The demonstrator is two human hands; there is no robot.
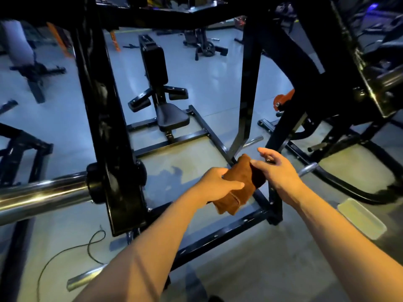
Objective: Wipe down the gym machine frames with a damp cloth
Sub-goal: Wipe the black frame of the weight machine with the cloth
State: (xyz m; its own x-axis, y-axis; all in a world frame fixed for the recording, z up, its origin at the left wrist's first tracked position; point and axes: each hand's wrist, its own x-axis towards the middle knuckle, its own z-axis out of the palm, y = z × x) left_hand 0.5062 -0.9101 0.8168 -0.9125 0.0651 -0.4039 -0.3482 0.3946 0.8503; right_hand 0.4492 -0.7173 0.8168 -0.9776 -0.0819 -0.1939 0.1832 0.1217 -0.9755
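Both hands held the folded brown cloth (237, 184): left hand (214, 185) gripped it, right hand (275, 168) pinched its edge; frame (220, 236) wiping apparently still pending

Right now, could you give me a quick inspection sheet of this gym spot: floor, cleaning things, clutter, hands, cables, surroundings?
Surface: pale glossy floor, duller with dark patches near the machine base.
Job's things: folded brown cloth; black machine frame with chrome bar.
Clutter: shallow pale tray on the floor at right.
Grippers: left hand grips the cloth; right hand pinches its upper end.
Cables: thin black cable looped on the floor at lower left.
Surroundings: padded seat, weight plate farther back, other machines.
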